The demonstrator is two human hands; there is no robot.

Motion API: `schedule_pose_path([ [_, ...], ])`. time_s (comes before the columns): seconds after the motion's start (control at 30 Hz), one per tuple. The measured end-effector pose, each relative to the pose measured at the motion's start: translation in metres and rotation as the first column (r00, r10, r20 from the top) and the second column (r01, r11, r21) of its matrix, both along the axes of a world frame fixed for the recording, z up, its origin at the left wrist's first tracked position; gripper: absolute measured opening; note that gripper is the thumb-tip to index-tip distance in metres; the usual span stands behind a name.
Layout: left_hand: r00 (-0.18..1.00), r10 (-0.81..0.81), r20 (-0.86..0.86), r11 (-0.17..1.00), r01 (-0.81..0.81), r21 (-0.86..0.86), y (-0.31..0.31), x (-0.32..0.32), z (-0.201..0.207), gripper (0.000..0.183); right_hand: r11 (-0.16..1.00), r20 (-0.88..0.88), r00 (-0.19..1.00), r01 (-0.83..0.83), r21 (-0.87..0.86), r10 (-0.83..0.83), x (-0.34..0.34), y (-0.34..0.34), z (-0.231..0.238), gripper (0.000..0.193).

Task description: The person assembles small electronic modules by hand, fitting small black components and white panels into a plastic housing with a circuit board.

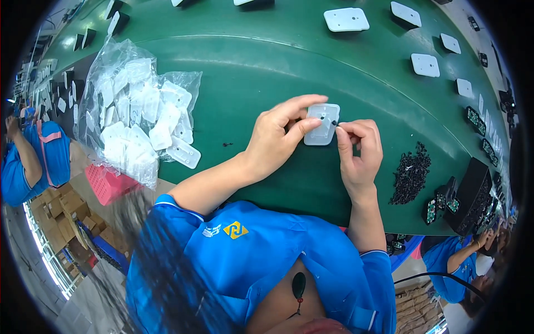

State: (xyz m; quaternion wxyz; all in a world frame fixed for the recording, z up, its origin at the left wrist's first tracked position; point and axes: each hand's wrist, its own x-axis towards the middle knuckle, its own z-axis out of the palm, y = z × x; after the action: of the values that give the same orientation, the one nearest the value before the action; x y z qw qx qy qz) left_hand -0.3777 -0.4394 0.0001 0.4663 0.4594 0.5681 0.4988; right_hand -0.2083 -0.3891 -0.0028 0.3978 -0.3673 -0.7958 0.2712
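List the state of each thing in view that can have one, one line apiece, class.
White cover, recessed side up
Left grip, closed on the white cover
Right grip, pinched at the cover's right edge
Clear bag, crumpled, holding white pieces
Black bits, loose in a heap
White-topped blocks, spread apart
Pink basket, partly hidden

Green worktable (239, 69) above pale floor (79, 177)
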Motion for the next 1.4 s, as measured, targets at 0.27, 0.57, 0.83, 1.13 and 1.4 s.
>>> schedule_pose_path([
  [0.27,0.984,0.076,0.161,0.973,-0.038,-0.227,0.004,-0.002,0.007,0.011,0.979,-0.11,0.991,0.047,-0.2,-0.07,0.0,-0.008,-0.001,0.011],
  [0.57,0.947,0.083,0.309,0.982,-0.026,-0.185,0.002,0.007,-0.005,0.022,0.987,0.04,0.99,0.131,0.095,-0.135,0.002,-0.01,0.001,0.014],
  [0.83,0.954,0.007,0.299,0.993,0.028,-0.114,-0.005,0.012,-0.007,0.016,0.987,0.026,0.995,0.097,-0.128,-0.094,-0.003,-0.012,-0.003,0.013],
  [1.13,0.96,-0.006,0.278,0.998,-0.01,0.056,-0.004,0.015,-0.01,0.013,0.915,-0.111,0.982,0.1,-0.391,-0.154,-0.007,-0.015,0.002,0.012],
  [1.4,0.906,0.087,0.415,0.995,-0.062,-0.074,-0.003,0.016,-0.011,0.01,0.973,-0.03,0.999,0.019,-0.231,-0.027,-0.004,-0.014,-0.003,0.011],
])
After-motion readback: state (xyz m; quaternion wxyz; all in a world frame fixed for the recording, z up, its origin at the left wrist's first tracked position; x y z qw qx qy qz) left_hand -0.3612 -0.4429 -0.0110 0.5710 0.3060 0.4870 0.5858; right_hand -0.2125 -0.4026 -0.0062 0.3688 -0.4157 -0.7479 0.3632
